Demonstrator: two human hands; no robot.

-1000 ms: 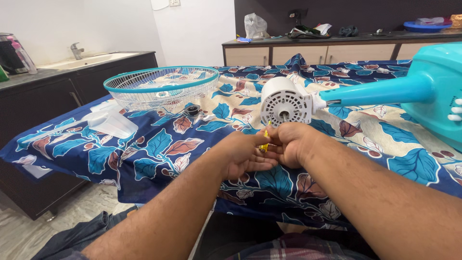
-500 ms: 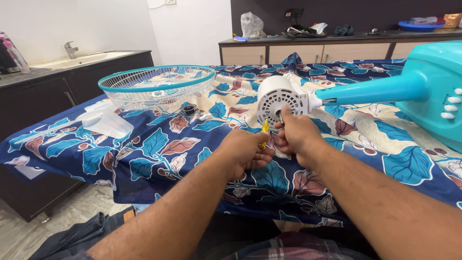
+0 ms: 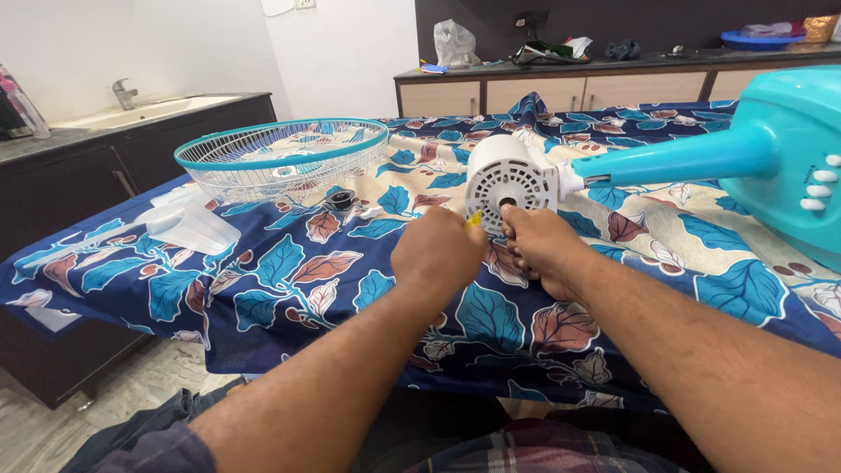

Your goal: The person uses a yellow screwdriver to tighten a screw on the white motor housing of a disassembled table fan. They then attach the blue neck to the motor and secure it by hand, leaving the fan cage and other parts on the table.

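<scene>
left hand (image 3: 438, 250) pinches a small yellow tool (image 3: 473, 219) at the white fan motor housing (image 3: 508, 182) front, right hand (image 3: 536, 238) curled beside, steadying it, holding nothing seen.

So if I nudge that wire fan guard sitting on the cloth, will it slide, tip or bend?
The fan guard rests dome-down, teal rim up, so it would probably rock rather than slide. Being open thin wire, it likely lifts lightly and may flex if squeezed. The patterned cloth beneath could bunch up and drag.
</scene>
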